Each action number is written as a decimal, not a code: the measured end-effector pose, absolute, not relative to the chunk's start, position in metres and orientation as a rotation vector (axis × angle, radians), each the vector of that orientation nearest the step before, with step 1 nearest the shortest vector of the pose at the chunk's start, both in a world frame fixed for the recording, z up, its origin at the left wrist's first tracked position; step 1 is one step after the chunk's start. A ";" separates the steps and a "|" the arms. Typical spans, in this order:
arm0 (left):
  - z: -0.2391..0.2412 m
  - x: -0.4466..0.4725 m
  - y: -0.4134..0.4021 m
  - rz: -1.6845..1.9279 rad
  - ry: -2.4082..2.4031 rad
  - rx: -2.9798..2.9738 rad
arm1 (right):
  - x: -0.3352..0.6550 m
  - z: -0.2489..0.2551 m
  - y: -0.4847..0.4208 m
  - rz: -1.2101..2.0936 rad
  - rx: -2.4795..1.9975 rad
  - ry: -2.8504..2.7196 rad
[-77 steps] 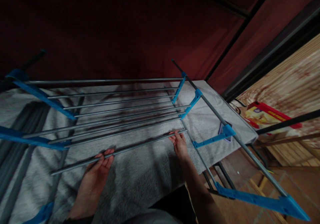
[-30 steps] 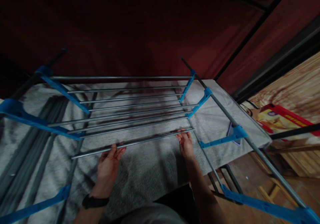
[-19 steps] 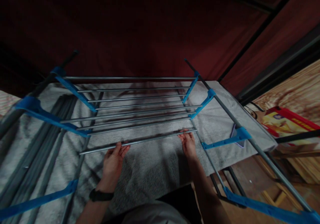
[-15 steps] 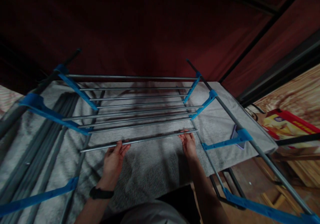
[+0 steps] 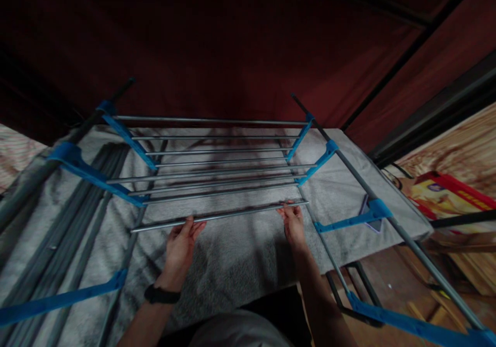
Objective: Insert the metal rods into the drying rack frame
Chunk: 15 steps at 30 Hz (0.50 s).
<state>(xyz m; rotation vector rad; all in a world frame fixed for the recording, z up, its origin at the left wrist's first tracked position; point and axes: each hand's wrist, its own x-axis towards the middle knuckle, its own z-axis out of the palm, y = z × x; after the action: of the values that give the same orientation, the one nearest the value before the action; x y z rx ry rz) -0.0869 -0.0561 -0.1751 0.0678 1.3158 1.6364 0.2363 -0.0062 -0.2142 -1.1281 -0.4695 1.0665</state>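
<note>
A loose grey metal rod [image 5: 232, 213] runs level across the near side of a drying rack [image 5: 217, 171] with blue plastic brackets. My left hand [image 5: 182, 246] has its fingers curled round the rod left of its middle; a dark band sits on that wrist. My right hand [image 5: 293, 223] grips the rod close to its right end, beside a grey side pole [image 5: 351, 174]. Several parallel rods lie fixed between the blue brackets further back. The rack stands over a grey fleecy cloth [image 5: 232, 259].
Blue bracket arms [image 5: 351, 220] jut from the right pole, and others [image 5: 89, 174] from the left. Spare grey poles [image 5: 58, 243] lie on the cloth at left. A red and yellow packet [image 5: 445, 197] rests on wooden slats at right. A dark red wall is behind.
My left hand slid rightward along the rod and the rod's left end rose, so it lies more level. The view shifted left; my right hand kept its grip.
</note>
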 end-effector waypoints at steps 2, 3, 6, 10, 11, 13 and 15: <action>-0.175 -0.088 -0.055 1.633 1.311 0.068 | 0.236 -0.215 -0.007 1.069 -1.117 -0.472; -0.175 -0.088 -0.055 1.628 1.311 0.058 | 0.236 -0.215 -0.007 1.073 -1.105 -0.468; -0.171 -0.088 -0.053 1.617 1.330 0.002 | 0.236 -0.215 -0.007 1.088 -1.065 -0.452; -0.167 -0.087 -0.051 1.629 1.333 -0.024 | 0.237 -0.214 -0.008 1.113 -1.036 -0.414; -0.167 -0.087 -0.051 1.633 1.327 -0.027 | 0.237 -0.214 -0.008 1.115 -1.033 -0.403; -0.168 -0.088 -0.052 1.642 1.312 -0.039 | 0.237 -0.213 -0.008 1.116 -1.026 -0.396; -0.170 -0.089 -0.053 1.646 1.293 -0.040 | 0.238 -0.213 -0.008 1.118 -1.018 -0.408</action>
<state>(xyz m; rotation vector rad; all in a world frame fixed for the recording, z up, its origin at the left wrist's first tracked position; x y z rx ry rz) -0.0888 -0.0527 -0.1699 -0.0396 1.2926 1.6462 0.2378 -0.0084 -0.2128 -1.0179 -0.4080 1.1181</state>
